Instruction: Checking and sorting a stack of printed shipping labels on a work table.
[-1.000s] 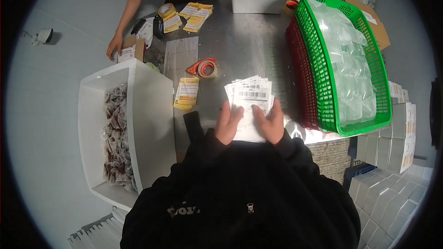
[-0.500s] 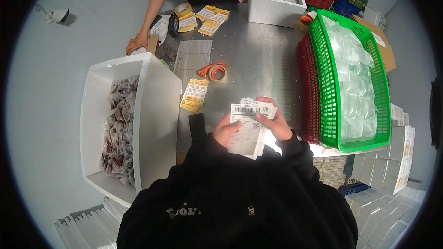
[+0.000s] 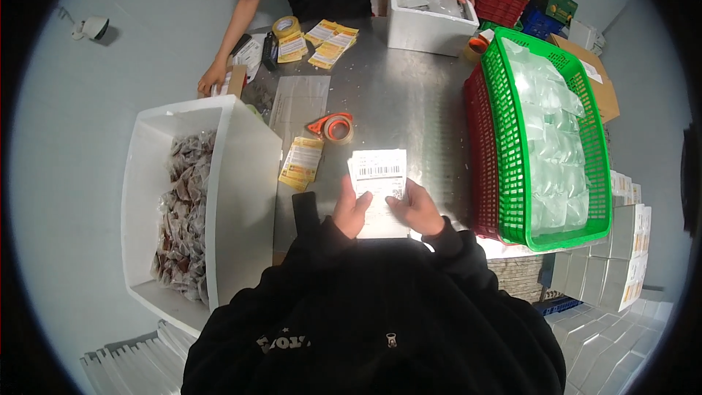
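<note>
Sheets held at the lower centre of the frame. The person grips a stack of printed labels (image 3: pixel 378 194) between the left hand (image 3: pixel 351 208) and the right hand (image 3: pixel 417 210), one at each side edge. On both hands the fingers are closed narrowly on the paper: thumbs flat on the upper face, the others along the edges and, I judge, underneath, where the paper hides them. The two-sided grip probably keeps the sheets squared, and the barcode end points up the frame, leaving the printed face clear to read.

The stack lies directly between the fingers, in contact with both thumbs, its top end reaching beyond their tips and its lower end close to the dark sleeves. It is held at the near edge of the metal surface (image 3: pixel 409 113).

Just above and left of the hands lie yellow cards (image 3: pixel 301 162) and an orange tape dispenser (image 3: pixel 322 126), perhaps set there for easy reach. At left, a white foam box (image 3: pixel 245 197) contains small wrapped packets (image 3: pixel 184 212); its tall walls likely stop them spilling. At right, a green basket (image 3: pixel 518 175) contains clear pouches (image 3: pixel 559 161), beside a red basket (image 3: pixel 482 161).
</note>
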A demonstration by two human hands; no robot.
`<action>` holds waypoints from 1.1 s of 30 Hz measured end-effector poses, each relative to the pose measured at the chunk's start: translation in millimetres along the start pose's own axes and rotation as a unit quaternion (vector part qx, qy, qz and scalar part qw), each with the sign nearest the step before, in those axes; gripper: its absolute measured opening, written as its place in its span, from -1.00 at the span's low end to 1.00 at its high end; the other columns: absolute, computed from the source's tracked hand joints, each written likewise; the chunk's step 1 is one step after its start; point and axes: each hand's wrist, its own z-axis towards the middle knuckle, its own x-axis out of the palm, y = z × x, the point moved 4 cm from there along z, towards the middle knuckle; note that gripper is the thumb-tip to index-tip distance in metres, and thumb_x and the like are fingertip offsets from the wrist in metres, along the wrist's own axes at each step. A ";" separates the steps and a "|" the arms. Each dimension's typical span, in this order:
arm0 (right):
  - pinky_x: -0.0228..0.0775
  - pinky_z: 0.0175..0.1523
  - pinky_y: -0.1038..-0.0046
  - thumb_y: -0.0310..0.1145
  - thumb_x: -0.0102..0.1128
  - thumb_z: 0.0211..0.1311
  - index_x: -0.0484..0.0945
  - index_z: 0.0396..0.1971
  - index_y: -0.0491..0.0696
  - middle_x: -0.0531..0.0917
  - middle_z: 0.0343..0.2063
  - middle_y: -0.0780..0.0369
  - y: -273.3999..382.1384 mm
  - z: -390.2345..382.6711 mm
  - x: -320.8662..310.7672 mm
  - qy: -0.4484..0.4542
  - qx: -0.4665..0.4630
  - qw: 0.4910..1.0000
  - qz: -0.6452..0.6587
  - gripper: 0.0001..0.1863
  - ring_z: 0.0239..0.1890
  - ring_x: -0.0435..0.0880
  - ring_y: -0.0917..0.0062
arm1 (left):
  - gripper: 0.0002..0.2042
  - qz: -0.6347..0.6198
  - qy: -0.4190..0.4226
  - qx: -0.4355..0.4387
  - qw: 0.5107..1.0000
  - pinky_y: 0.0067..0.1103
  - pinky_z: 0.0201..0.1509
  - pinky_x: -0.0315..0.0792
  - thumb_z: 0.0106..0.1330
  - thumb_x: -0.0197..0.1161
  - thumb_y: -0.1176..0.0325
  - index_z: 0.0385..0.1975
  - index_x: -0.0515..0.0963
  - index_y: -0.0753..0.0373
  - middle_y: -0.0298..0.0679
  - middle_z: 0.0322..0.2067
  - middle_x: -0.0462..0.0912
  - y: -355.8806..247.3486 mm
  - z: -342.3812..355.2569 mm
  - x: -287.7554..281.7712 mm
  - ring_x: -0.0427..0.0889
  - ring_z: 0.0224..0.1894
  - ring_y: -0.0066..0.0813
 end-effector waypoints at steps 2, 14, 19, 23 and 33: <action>0.30 0.08 0.48 -0.56 -0.01 0.23 0.25 0.11 -0.24 0.52 -0.08 0.20 -17.7 -3.8 -5.3 -0.050 -0.049 0.997 -0.016 -0.58 -0.03 0.47 0.54 | -0.64 -0.083 0.016 -0.053 0.995 -0.54 0.17 0.25 0.35 -0.03 0.54 0.12 0.14 0.33 -0.19 0.05 0.39 1.6 -0.7 9.1 0.38 0.07 -0.51; 0.32 0.06 0.41 -0.37 0.08 0.25 0.14 0.16 -0.25 0.54 -0.12 0.02 -26.0 -29.4 -14.5 -0.219 -0.003 0.965 -0.143 -0.45 -0.06 0.53 0.36 | -0.61 -0.046 -0.005 -0.108 0.993 -0.52 0.09 0.30 0.34 -0.11 0.57 0.17 0.13 0.35 -0.21 0.05 0.39 63.4 -20.1 26.7 0.39 0.01 -0.49; 0.32 0.05 0.40 -0.31 0.17 0.19 0.07 0.21 -0.21 0.54 -0.14 -0.04 -12.4 -62.4 -27.4 -0.230 0.012 0.968 -0.100 -0.33 -0.05 0.54 0.29 | -0.58 -0.038 0.082 -0.141 0.986 -0.53 0.20 0.21 0.34 -0.12 0.58 0.21 0.10 0.32 -0.21 0.13 0.32 65.5 -32.0 40.8 0.32 0.13 -0.48; 0.41 -0.16 0.37 -0.32 0.24 0.11 0.34 0.05 -0.11 0.61 -0.34 0.00 0.0 -86.5 -64.1 -0.305 -0.080 0.936 -0.155 -0.50 -0.30 0.62 0.23 | -0.56 -0.005 0.177 -0.189 0.966 -0.54 0.25 0.16 0.35 -0.13 0.59 0.23 0.08 0.31 -0.20 0.14 0.31 71.1 -35.3 62.2 0.29 0.16 -0.48; 0.44 -0.34 0.40 -0.44 0.20 0.10 0.50 -0.15 -0.13 0.62 -0.38 0.11 -60.4 -147.9 -96.3 -0.250 0.005 0.953 -0.174 -0.72 -0.45 0.64 0.41 | -0.52 0.098 0.243 -0.242 0.934 -0.53 0.20 0.25 0.22 -0.01 0.68 0.16 0.11 0.31 -0.18 0.07 0.36 100.1 -67.8 118.7 0.36 0.12 -0.45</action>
